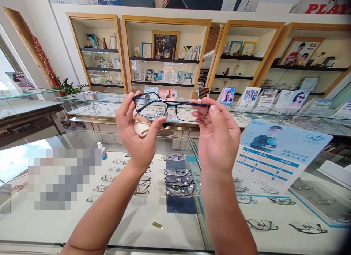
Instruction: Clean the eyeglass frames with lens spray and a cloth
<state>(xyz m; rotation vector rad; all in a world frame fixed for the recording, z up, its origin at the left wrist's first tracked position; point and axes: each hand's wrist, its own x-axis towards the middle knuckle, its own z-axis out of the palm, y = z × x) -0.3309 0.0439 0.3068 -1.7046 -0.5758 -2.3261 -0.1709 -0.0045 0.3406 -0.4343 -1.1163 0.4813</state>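
Observation:
A pair of eyeglasses (pixel 172 102) with a dark blue frame is held up in front of me, above the glass display counter. My left hand (pixel 139 138) grips the frame's left end between fingers and thumb. A folded cream cloth (pixel 142 128) is tucked in that same palm. On the other side, my right hand (pixel 219 134) pinches the right end of the frame, its fingers partly behind the lens. One temple arm shows behind the left lens; the other is largely hidden by the frame and my right hand.
Rows of eyeglasses (pixel 178 182) lie inside the glass counter (pixel 131 231) below. A small white bottle (pixel 102 151) stands left of my forearm. At right leans a blue and white sign (pixel 276 156). Farther back are another glass display case (pixel 90 119) and wooden-framed shelves (pixel 164 60).

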